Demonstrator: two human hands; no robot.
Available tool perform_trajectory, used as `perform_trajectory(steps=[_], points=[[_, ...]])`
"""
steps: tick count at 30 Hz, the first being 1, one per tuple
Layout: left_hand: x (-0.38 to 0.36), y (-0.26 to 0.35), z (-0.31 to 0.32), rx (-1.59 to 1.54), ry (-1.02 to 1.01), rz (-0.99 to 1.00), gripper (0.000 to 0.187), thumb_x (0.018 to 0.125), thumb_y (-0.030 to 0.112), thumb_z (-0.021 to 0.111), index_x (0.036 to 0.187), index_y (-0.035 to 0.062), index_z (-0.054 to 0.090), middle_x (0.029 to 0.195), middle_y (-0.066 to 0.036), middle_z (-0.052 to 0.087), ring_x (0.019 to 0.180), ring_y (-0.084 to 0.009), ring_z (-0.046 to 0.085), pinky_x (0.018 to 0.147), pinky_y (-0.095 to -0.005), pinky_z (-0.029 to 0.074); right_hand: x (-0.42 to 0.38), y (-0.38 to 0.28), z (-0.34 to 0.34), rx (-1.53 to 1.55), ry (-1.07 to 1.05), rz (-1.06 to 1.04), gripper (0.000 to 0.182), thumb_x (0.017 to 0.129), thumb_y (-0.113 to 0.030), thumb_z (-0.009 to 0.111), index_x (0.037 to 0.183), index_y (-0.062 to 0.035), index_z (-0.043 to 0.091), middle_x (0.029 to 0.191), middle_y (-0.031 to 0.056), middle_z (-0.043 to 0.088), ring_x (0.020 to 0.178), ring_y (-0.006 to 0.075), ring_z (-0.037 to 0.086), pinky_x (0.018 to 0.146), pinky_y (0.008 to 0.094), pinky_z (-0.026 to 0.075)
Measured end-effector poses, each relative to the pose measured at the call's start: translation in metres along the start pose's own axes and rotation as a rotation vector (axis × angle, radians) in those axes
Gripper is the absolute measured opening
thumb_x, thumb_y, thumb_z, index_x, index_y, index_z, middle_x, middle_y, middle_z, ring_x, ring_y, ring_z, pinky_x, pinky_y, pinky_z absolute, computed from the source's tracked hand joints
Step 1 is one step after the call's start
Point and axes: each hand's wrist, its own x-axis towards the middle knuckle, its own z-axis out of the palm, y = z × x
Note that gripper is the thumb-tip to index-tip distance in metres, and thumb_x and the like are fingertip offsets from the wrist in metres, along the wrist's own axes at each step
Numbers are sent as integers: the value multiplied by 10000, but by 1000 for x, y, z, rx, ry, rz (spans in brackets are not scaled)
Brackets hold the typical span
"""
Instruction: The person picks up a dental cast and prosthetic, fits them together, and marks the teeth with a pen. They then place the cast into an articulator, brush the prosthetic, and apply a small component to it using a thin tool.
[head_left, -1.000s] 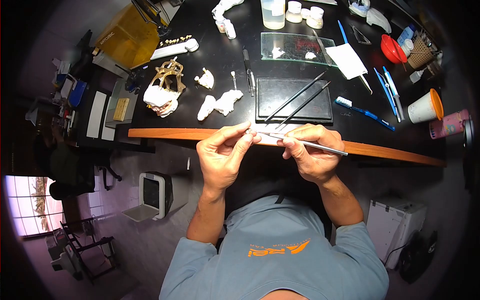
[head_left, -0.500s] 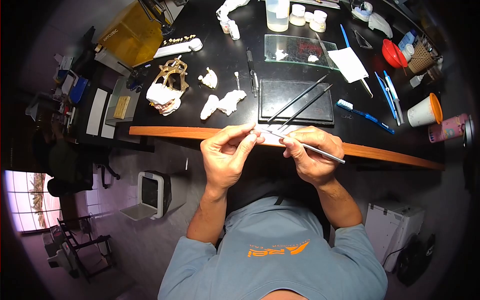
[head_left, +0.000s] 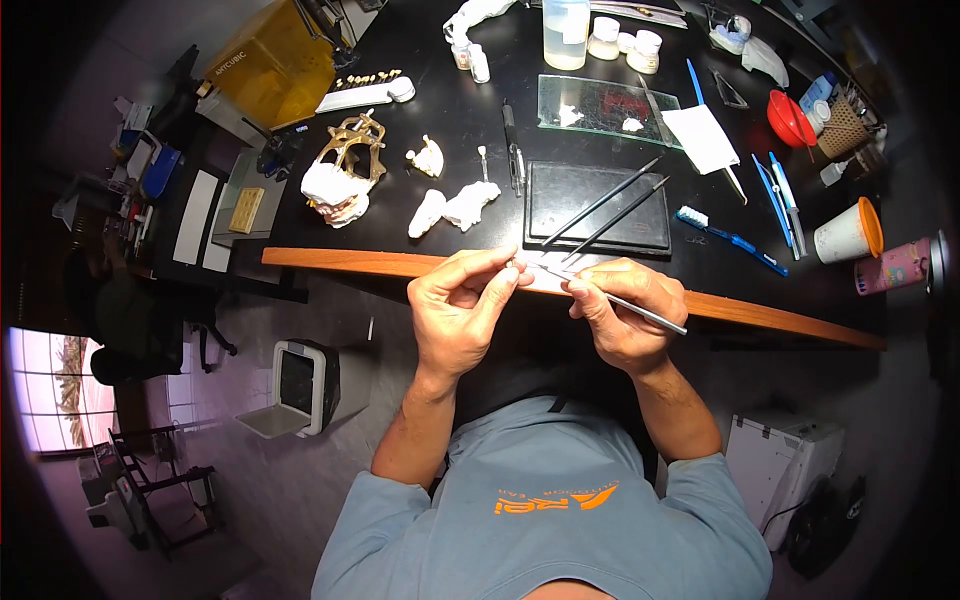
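Observation:
My left hand (head_left: pixel 455 318) is raised at the table's front edge, thumb and fingertips pinched together on something small and pale, mostly hidden by the fingers. Across from it, my right hand (head_left: pixel 635 312) grips a slim grey brush-like tool (head_left: pixel 652 319) like a pen. The tool's thin tip points left, right at the left fingertips. Just beyond both hands lies a flat black case (head_left: pixel 548 185), and two dark thin brushes (head_left: pixel 598 205) rest slantwise across it with their near ends toward me.
A plaster dental model in a brass articulator (head_left: pixel 345 170) stands left, beside white plaster pieces (head_left: pixel 470 205). Behind lie a glass slab (head_left: pixel 590 95) with white paste, and a folded tissue (head_left: pixel 700 135). A toothbrush (head_left: pixel 735 240) and white cup (head_left: pixel 840 238) are at right.
The view has shifted slightly, so the table things sit a little farther right. Both hands keep nearly the same pose, the tool tip still at the left fingertips.

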Motion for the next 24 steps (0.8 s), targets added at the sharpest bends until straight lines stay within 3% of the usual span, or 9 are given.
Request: perform_trajectory(steps=[8, 14, 18, 19, 24], points=[[0, 1, 1, 32, -2, 6, 255, 964, -112, 681, 1213, -82, 726, 1052, -163, 750, 976, -216, 768, 924, -327, 629, -2, 2, -1, 6, -14, -9, 46, 953, 29, 750, 958, 60, 716, 844, 203, 759, 618, 165, 722, 538, 255, 578], [0, 2, 2, 91, 31, 12, 239, 948, -107, 702, 1178, -65, 753, 1033, -159, 757, 944, -198, 767, 876, -303, 631, -2, 0, -2, 39, 10, 19, 37, 967, 27, 731, 973, 53, 707, 857, 202, 757, 611, 159, 712, 538, 252, 575], [17, 16, -10, 881, 14, 419, 243, 844, -98, 760, 1066, -11, 808, 936, -136, 768, 855, -208, 774, 757, -296, 603, -5, 1, -2, 10, 50, 57, 99, 924, -1, 799, 943, 27, 706, 803, 156, 745, 623, 163, 713, 554, 260, 557], [20, 14, -16, 922, -19, 394, 268, 823, -91, 760, 1063, 15, 812, 930, -137, 760, 818, -249, 767, 730, -319, 595, -5, 0, -2, 4, 68, 79, 129, 902, -12, 833, 928, 16, 710, 777, 134, 740, 631, 167, 715, 563, 266, 549], [38, 32, -32, 1001, -178, 302, 223, 841, -81, 750, 1048, -8, 789, 877, -135, 727, 714, -243, 714, 661, -333, 548, -5, 2, -1, -5, 81, 71, 134, 893, 3, 831, 908, 15, 699, 756, 125, 728, 639, 173, 708, 570, 271, 540]])
